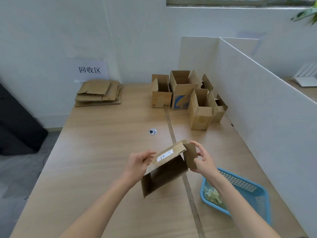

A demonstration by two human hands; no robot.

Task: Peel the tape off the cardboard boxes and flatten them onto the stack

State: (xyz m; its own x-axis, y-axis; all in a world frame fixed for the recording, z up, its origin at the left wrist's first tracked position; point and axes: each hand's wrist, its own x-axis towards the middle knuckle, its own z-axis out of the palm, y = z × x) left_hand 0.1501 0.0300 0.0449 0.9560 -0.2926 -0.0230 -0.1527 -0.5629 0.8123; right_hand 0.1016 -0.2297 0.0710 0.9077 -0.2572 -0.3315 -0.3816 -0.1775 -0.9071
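Both hands hold one open cardboard box above the near middle of the table.

The writing on the held box's white label is too blurred to read, and the contents of the blue basket at the near right edge are partly hidden by the right forearm. The left hand grips the box's labelled panel with curled fingers; the right hand pinches an end flap. Five upright open boxes cluster at the far right of the table. The flattened stack lies at the far left corner, below a paper sign; its sheets cannot be counted.
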